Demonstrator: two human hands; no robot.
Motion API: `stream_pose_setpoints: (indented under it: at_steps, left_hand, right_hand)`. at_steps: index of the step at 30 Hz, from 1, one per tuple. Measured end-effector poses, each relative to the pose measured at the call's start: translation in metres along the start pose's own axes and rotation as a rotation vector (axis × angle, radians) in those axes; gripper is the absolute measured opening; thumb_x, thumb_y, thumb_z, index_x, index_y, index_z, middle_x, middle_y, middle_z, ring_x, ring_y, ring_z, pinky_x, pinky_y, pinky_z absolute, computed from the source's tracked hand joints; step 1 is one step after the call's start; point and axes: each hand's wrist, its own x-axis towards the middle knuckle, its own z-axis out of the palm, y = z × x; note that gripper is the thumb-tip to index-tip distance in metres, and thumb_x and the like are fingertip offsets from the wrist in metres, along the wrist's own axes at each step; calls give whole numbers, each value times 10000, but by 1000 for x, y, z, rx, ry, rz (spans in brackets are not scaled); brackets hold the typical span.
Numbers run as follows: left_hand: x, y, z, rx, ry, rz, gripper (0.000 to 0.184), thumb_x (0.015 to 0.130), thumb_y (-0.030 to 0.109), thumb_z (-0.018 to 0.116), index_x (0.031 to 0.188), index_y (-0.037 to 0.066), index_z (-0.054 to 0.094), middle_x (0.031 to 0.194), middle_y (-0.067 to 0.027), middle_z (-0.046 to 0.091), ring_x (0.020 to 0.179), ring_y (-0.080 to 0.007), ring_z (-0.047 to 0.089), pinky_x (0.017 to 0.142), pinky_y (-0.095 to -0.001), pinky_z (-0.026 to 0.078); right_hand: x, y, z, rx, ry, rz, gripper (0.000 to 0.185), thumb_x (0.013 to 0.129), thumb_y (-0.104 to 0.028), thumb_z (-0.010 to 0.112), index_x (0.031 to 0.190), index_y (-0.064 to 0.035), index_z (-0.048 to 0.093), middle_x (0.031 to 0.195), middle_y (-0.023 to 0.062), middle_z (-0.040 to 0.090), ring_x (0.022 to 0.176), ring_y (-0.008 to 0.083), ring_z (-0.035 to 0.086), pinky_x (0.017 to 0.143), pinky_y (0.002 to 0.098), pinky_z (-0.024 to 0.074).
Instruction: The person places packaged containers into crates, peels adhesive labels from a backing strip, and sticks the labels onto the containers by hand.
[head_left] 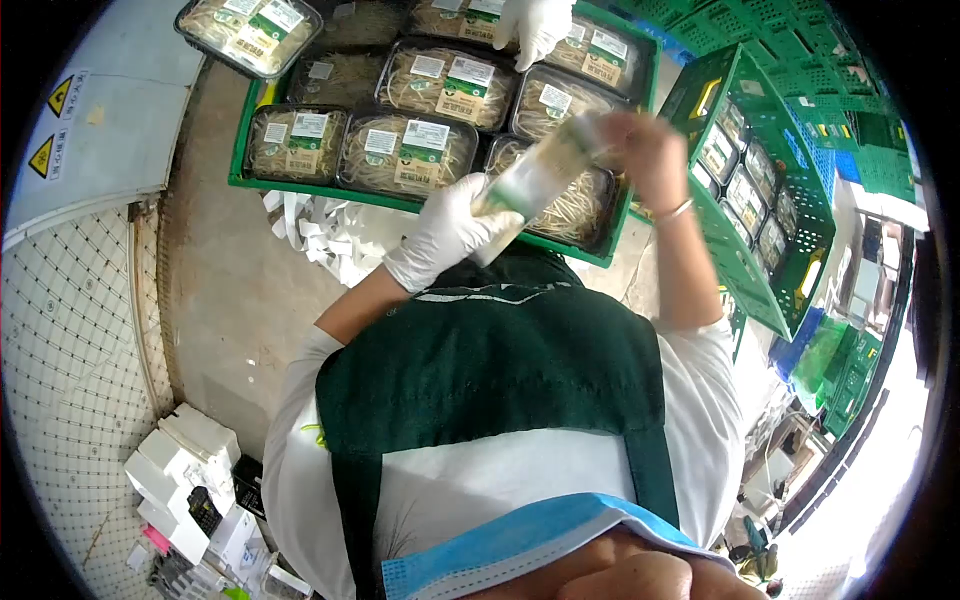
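My left hand, in a white glove, is closed around the lower end of a printed label strip in green, white and beige. At the strip's upper end is my right hand, bare and with a bracelet at the wrist; motion smears its fingers. Beneath the strip sits a black tray of bean sprouts, partly hidden by it. Left of that tray lies a labelled pack of sprouts, in a green crate with several similar packs.
Another person's gloved hand touches packs at the crate's far side. One more pack overlaps the crate's far left corner. A tilted green crate holding packs stands at right. White paper strips lie below the near edge.
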Motion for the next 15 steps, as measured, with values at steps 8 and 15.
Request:
stream_pose_setpoints:
  at_steps: [8, 15]
  left_hand:
    - [-13, -33, -28, -345, -10, 62, 170, 768, -20, 536, 935, -25, 562, 1021, -73, 560, 889, -121, 536, 809, -252, 426]
    - [-4, -2, -18, -681, -67, -79, 453, 729, -124, 444, 1168, -13, 443, 1168, -103, 500, 1046, -158, 492, 903, -273, 377]
  right_hand:
    - [14, 87, 48, -685, -308, -148, 379, 755, -285, 574, 1045, -79, 444, 1005, 98, 510, 967, 258, 479, 822, 367, 387]
    - [-21, 39, 30, -384, -174, 21, 494, 753, -320, 605, 1129, -38, 454, 1040, 134, 537, 933, 293, 517, 809, 364, 407]
